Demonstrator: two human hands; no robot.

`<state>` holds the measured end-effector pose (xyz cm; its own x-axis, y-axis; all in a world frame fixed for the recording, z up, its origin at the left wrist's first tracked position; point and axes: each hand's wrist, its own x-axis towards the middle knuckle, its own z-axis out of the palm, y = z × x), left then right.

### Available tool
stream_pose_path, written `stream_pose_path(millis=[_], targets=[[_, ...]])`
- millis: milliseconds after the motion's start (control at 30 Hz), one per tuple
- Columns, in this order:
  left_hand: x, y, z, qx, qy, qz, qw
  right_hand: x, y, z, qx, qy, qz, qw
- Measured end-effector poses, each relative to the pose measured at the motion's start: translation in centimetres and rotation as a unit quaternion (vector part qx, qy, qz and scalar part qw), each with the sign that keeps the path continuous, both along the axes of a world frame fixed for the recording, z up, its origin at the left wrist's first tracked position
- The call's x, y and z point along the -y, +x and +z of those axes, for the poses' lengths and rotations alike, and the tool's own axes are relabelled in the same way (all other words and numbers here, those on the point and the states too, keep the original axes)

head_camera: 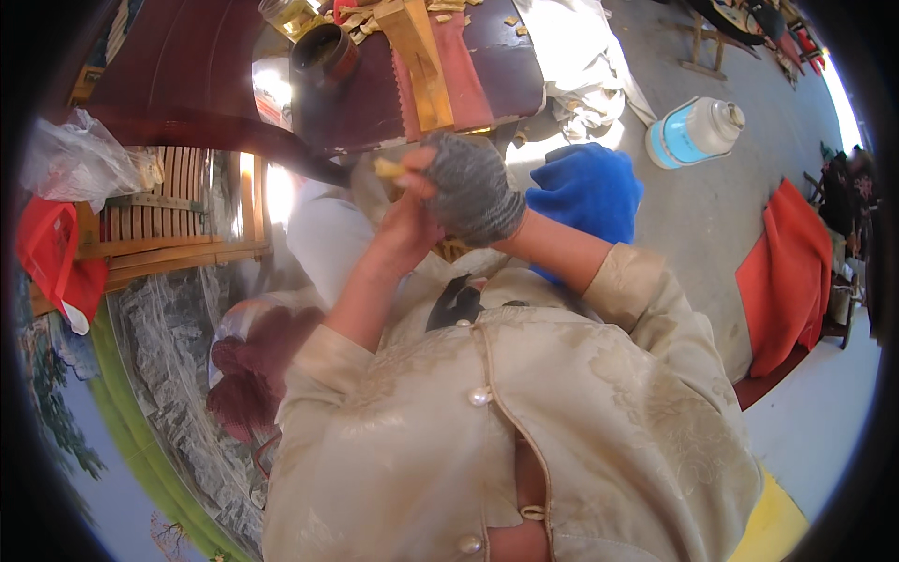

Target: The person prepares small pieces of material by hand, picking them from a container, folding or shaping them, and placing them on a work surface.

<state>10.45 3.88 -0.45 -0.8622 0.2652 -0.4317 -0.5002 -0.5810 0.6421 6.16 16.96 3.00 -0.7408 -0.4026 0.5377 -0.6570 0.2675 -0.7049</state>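
My right hand (470, 186), in a grey knitted glove that leaves the fingertips bare, is blurred. A small yellowish piece (388, 168) shows at its fingertips. Against its underside lies my bare left hand (414, 223), its fingers mostly hidden; whether it grips anything cannot be told. Both hands are above my lap, just short of a dark red bench (351, 119). On the bench a wooden block (421, 70) lies on a reddish cloth (463, 77), with yellowish pieces (362, 24) scattered at its far end. Below the hands, more yellowish pieces (451, 249) are partly visible.
A dark cup (325, 55) and a glass jar (288, 15) stand on the bench. A blue cloth (590, 186) is right of my forearm, with a blue and white thermos flask (695, 133) beyond. A slatted wooden seat (168, 246) and a plastic bag (84, 158) are at left.
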Motion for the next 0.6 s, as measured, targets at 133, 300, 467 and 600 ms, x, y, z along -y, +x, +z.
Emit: stream_pose_path(millis=[133, 300, 467, 600], targets=[[2.1, -0.6, 0.6, 0.049, 0.299, -0.094, 0.949, -0.3, 3.0, -1.4, -0.126, 0.131, 0.054, 0.982], [2.6, 0.5, -1.5, 0.006, 0.143, -0.024, 0.989, -0.1, 3.7, -2.2, 0.161, 0.013, 0.094, 0.982], [-0.4, 1.5, 2.6, 0.026, -0.002, 0.004, 1.0, 0.1, 1.9, 1.3, 0.294, -0.1, 0.03, 0.95], [-0.3, 1.5, 3.6, -0.003, -0.215, -0.067, 0.974, 0.0, 0.9, -1.4, 0.112, -0.04, 0.021, 0.993]])
